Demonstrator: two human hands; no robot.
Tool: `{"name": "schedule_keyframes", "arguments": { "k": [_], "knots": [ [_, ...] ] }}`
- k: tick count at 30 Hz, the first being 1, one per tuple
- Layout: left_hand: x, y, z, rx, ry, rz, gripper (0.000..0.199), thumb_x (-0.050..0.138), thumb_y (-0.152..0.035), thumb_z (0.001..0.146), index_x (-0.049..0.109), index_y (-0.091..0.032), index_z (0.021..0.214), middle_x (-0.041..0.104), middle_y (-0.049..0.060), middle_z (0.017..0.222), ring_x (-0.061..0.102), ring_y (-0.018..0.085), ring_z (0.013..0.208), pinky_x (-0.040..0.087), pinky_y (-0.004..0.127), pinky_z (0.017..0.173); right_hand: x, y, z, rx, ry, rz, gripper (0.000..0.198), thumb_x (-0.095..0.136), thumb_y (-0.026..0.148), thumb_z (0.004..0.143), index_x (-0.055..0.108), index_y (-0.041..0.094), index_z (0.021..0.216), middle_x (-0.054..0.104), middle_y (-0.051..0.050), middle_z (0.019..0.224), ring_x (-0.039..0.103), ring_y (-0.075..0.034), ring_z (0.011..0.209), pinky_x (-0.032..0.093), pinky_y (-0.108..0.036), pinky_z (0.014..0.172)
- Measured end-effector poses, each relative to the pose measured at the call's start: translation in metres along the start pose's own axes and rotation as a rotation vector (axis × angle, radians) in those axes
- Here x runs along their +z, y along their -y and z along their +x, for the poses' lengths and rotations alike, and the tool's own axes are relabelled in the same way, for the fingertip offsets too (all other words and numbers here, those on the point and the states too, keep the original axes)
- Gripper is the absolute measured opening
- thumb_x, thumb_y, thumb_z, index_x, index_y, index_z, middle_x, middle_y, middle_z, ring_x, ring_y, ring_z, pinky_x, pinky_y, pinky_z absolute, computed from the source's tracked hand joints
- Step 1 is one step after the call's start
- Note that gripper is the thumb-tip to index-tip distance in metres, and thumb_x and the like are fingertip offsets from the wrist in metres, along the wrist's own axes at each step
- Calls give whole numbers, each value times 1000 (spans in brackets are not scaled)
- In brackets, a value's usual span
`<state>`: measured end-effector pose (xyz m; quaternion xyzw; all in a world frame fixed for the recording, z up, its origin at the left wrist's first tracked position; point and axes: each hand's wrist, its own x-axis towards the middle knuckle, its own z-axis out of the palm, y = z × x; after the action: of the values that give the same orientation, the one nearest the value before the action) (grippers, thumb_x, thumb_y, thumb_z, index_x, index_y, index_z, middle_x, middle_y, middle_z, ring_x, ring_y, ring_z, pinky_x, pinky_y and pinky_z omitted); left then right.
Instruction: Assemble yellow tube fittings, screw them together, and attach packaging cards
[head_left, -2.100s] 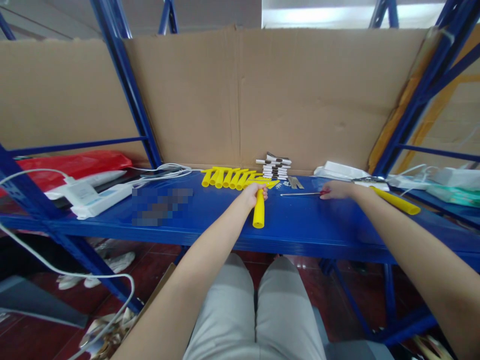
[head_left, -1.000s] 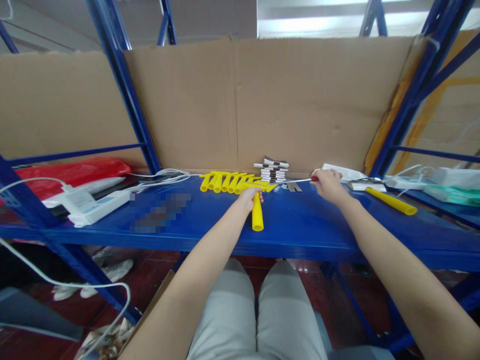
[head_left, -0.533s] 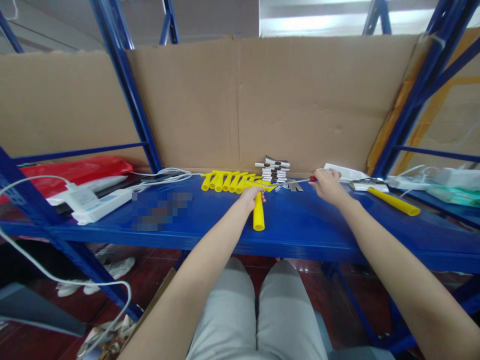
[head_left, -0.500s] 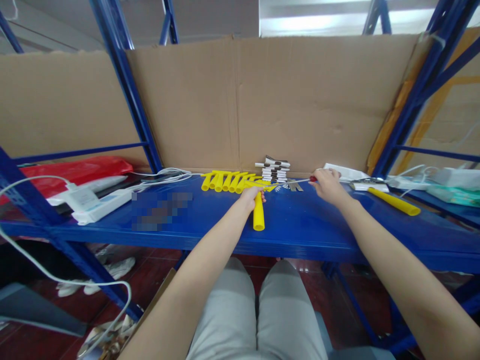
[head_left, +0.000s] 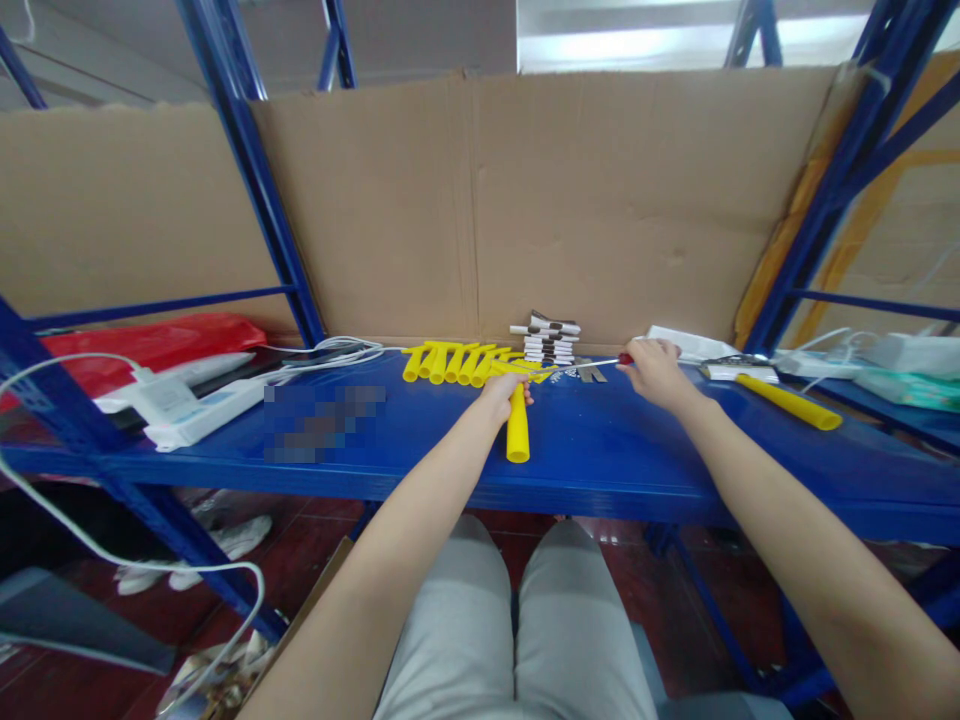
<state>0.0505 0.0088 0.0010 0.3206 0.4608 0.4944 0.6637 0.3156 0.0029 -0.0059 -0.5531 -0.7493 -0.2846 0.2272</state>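
My left hand (head_left: 508, 396) is closed round a yellow T-shaped plastic handle (head_left: 517, 430), whose hollow tube end points toward me. In my right hand (head_left: 655, 372) is a screwdriver (head_left: 600, 363) with a red handle, held level. Its metal shaft points left and its tip meets the head of the yellow handle; the exact contact is too small to make out. Behind my left hand, several more yellow T-shaped handles (head_left: 450, 362) lie in a row. Small metal parts (head_left: 591, 373) lie just beyond the shaft, in front of a stack of white-and-dark strips (head_left: 550, 342).
On the blue shelf (head_left: 420, 450), a white power strip (head_left: 206, 412) with cables and a red bag (head_left: 172, 345) lie at left. A yellow tube (head_left: 787, 402) lies at right near a metal-edged item (head_left: 739, 368). A cardboard sheet (head_left: 600, 200) stands behind; blue posts (head_left: 259, 180) flank it.
Almost nothing differs. Both hands keep their places, with the screwdriver still against the yellow handle; my right hand's grip has shifted very slightly.
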Motion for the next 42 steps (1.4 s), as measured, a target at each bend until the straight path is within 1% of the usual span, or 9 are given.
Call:
{"name": "schedule_keyframes", "arguments": {
  "k": [3, 7, 15, 22, 28, 31, 35, 42],
  "knots": [
    [0, 0, 0, 5, -7, 3, 19, 59, -2, 86, 54, -15, 73, 47, -5, 51, 40, 5, 37, 36, 16, 37, 1, -1, 0, 0, -6, 2, 18, 41, 25, 91, 57, 19, 95, 65, -17, 97, 53, -33, 97, 33, -45, 87],
    [1, 0, -1, 21, -20, 33, 14, 56, -2, 87, 57, -14, 79, 46, -5, 49, 40, 6, 37, 37, 16, 36, 1, -1, -1, -17, -14, 11, 18, 40, 26, 91, 57, 20, 94, 65, -16, 95, 53, -32, 95, 33, -44, 85],
    [3, 0, -5, 71, -58, 89, 15, 55, -1, 87, 58, -13, 79, 45, -5, 48, 41, 7, 37, 37, 17, 38, -1, 0, 1, 5, 33, 39, 18, 43, 26, 90, 59, 19, 96, 66, -17, 95, 54, -32, 95, 36, -43, 82],
    [4, -1, -7, 103, -84, 128, 19, 59, 1, 84, 56, -14, 73, 47, -5, 47, 41, 7, 36, 36, 19, 38, -3, 1, 1, 103, 172, 84, 18, 48, 25, 88, 60, 19, 99, 67, -16, 98, 57, -32, 95, 39, -42, 81],
    [5, -1, -9, 134, -104, 171, 22, 63, 0, 82, 54, -15, 69, 46, -6, 45, 41, 6, 35, 35, 18, 39, -2, -2, 1, 72, 230, 116, 16, 49, 26, 87, 61, 21, 97, 68, -14, 95, 59, -30, 92, 41, -39, 76],
    [5, -1, -11, 146, -107, 202, 20, 59, -2, 84, 55, -15, 70, 45, -6, 42, 41, 7, 35, 35, 18, 39, -4, -2, 1, 54, 206, 103, 14, 50, 26, 87, 60, 20, 95, 68, -14, 92, 58, -30, 89, 40, -38, 74],
    [5, -3, -14, 169, -103, 226, 21, 59, -2, 84, 55, -15, 68, 45, -6, 41, 42, 7, 36, 35, 19, 39, -9, 1, 1, 8, 125, 63, 13, 49, 25, 88, 59, 20, 93, 66, -14, 89, 56, -30, 87, 37, -37, 74],
    [3, -6, -12, 185, -92, 210, 28, 58, 0, 86, 50, -15, 63, 47, -5, 42, 42, 6, 35, 37, 18, 38, -14, 7, 0, -85, -5, -39, 16, 42, 24, 92, 57, 19, 91, 64, -15, 89, 52, -29, 88, 32, -37, 75]
  ]
}}
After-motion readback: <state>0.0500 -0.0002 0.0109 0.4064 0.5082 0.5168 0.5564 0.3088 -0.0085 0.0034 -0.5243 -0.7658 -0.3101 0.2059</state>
